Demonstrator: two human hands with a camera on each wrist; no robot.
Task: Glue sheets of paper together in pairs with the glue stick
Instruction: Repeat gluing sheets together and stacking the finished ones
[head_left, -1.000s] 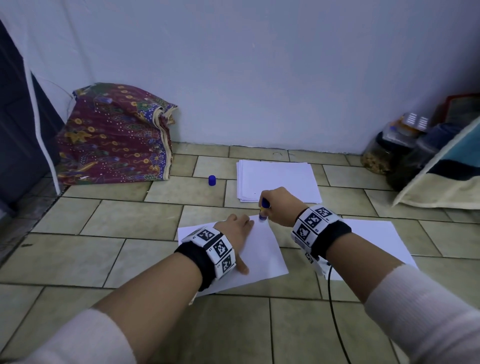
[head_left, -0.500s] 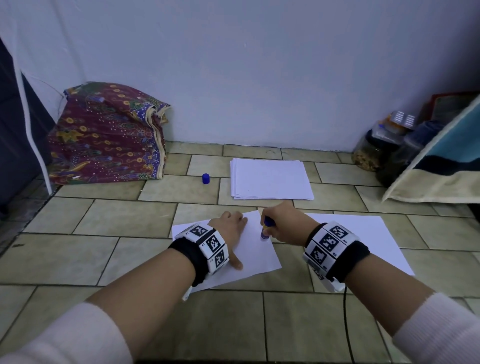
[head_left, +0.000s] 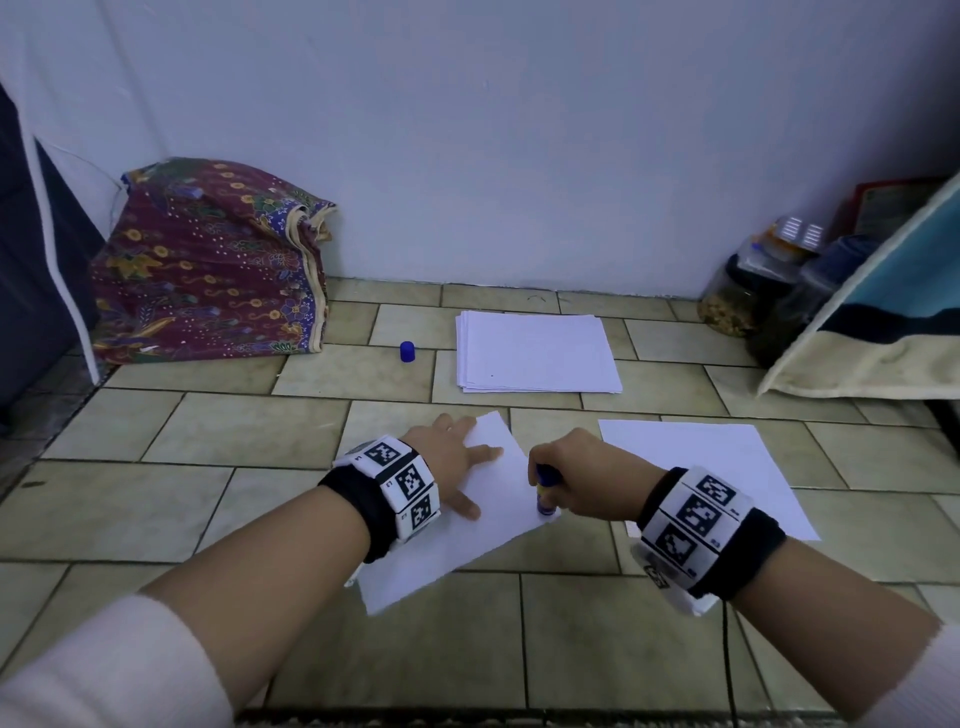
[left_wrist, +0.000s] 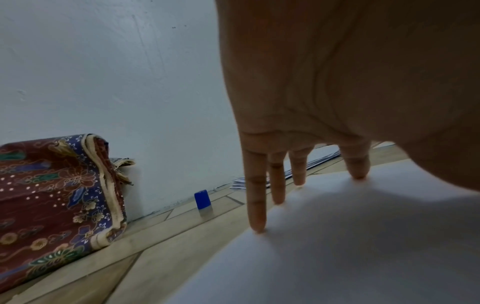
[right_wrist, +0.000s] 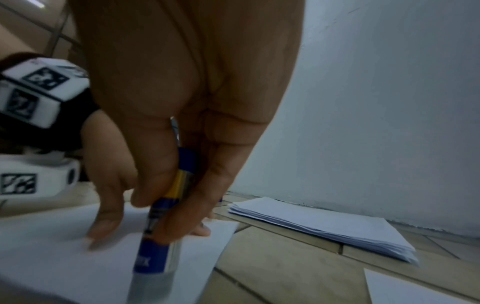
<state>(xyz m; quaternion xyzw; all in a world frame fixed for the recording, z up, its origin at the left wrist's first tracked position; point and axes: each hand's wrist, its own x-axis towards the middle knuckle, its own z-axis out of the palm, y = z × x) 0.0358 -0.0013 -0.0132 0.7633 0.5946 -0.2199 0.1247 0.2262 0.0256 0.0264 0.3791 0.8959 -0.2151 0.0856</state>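
Observation:
A white sheet (head_left: 483, 525) lies slanted on the tiled floor. My left hand (head_left: 457, 457) presses flat on it with straight spread fingers (left_wrist: 257, 205). My right hand (head_left: 576, 478) grips a blue glue stick (head_left: 545, 491), tip down on the sheet's right edge; the right wrist view shows the glue stick (right_wrist: 161, 232) between thumb and fingers. A second single sheet (head_left: 727, 473) lies to the right, partly under my right wrist. A stack of white paper (head_left: 535, 353) sits farther back near the wall. The glue stick's blue cap (head_left: 408, 352) stands left of the stack.
A folded patterned cloth (head_left: 208, 280) lies against the wall at back left. Jars (head_left: 737, 296) and a blue and cream cushion (head_left: 883, 322) crowd the back right corner. A dark panel (head_left: 31, 270) stands at the far left. A black cable (head_left: 727, 670) hangs from my right wrist.
My right hand has drawn the glue stick down the sheet's right edge, from its far corner toward me. My left hand stays pressed on the sheet.

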